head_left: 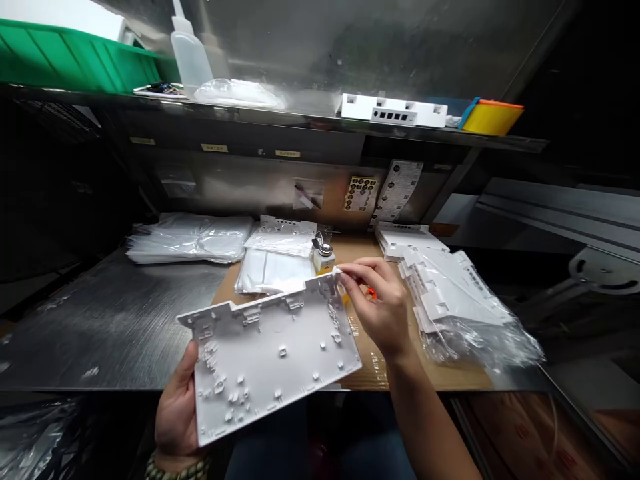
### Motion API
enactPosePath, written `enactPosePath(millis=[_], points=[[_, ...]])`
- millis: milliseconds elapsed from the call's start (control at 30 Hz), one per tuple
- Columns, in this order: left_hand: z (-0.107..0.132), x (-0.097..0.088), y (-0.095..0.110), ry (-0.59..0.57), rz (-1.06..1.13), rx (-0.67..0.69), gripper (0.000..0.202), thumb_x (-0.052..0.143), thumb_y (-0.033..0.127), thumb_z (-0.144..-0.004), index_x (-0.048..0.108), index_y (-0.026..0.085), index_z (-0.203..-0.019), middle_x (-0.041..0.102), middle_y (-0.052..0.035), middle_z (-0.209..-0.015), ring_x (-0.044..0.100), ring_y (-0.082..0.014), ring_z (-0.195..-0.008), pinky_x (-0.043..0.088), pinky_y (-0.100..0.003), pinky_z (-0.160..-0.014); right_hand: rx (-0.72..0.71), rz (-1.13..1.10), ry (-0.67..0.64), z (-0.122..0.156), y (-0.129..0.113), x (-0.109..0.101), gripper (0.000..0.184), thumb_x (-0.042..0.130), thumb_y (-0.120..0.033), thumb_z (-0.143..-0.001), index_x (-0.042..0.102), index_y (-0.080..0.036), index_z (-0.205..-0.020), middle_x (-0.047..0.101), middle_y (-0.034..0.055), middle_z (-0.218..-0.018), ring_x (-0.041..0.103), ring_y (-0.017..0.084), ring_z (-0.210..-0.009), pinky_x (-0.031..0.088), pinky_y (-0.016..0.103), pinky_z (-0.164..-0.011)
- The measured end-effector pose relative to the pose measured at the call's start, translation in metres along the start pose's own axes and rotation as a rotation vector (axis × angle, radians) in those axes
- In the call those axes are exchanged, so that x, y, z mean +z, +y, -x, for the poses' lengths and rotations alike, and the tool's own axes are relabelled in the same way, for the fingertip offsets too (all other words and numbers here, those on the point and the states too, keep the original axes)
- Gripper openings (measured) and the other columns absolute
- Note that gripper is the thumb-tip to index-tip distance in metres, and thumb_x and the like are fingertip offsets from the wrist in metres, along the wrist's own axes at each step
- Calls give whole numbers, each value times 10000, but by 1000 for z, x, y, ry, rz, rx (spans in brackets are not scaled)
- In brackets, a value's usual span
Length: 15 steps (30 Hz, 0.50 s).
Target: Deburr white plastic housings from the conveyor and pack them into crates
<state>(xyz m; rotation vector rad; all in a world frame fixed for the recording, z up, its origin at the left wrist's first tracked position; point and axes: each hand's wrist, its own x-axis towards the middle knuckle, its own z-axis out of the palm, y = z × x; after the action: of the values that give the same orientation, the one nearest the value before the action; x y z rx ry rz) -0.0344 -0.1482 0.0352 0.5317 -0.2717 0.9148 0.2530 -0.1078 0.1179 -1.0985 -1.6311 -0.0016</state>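
Observation:
My left hand (pixel 176 407) grips the left edge of a white plastic housing panel (pixel 305 340), thumb on top. The panel is tilted, its inner side with clips and small posts facing up toward me. At its upper right corner, my right hand (pixel 377 300) has thumb and index finger pinched on a small white piece (pixel 337 271); its exact kind is too small to tell. Just behind the panel stands a small white pump-top bottle (pixel 324 259). A bit of orange-red (pixel 371 293) shows beside my right fingers.
Plastic bags (pixel 193 237) lie stacked at the back left. Bagged white panels (pixel 450 293) are piled on the cardboard (pixel 450 377) at the right. The overhead shelf carries a green bin (pixel 75 60), a squeeze bottle (pixel 191 63), a white housing (pixel 360 108) and a yellow tub (pixel 493 119).

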Motion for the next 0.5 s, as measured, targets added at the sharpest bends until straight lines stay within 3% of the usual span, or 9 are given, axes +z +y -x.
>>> enactPosePath(millis=[133, 300, 400, 500], points=[[-4, 2, -4, 165, -16, 44, 747, -30, 434, -1063, 554, 279, -1503, 499, -25, -1600, 144, -250, -1592, -10, -500, -1287, 54, 36, 28, 6, 11, 1, 128, 672, -186, -976, 771, -217, -1052, 676, 34, -984, 680, 147, -849, 585, 307, -757], [-8, 1, -10, 193, -10, -10, 668, 100, 449, -1088, 604, 219, -1460, 558, -82, -1547, 244, -293, -1568, 60, -527, -1299, 101, 61, -28, 12, 29, 0, 121, 688, -238, -969, 783, -213, -1040, 688, 37, -983, 689, 156, -840, 585, 323, -756], [-12, 7, -18, 419, -52, 62, 527, 290, 419, -1090, 464, 265, -1563, 578, -96, -1529, 371, -315, -1519, 158, -554, -1294, 149, 60, -8, 11, 29, 2, 100, 716, -261, -950, 784, -214, -1007, 691, 31, -955, 678, 155, -817, 575, 316, -728], [-19, 18, -28, 726, -119, 155, 638, 488, 358, -1055, 241, 344, -1644, 573, -92, -1537, 497, -317, -1444, 263, -556, -1275, 93, -51, 10, 12, -3, 9, 104, 729, -210, -935, 763, -213, -1034, 682, 31, -974, 665, 145, -844, 567, 290, -733]])
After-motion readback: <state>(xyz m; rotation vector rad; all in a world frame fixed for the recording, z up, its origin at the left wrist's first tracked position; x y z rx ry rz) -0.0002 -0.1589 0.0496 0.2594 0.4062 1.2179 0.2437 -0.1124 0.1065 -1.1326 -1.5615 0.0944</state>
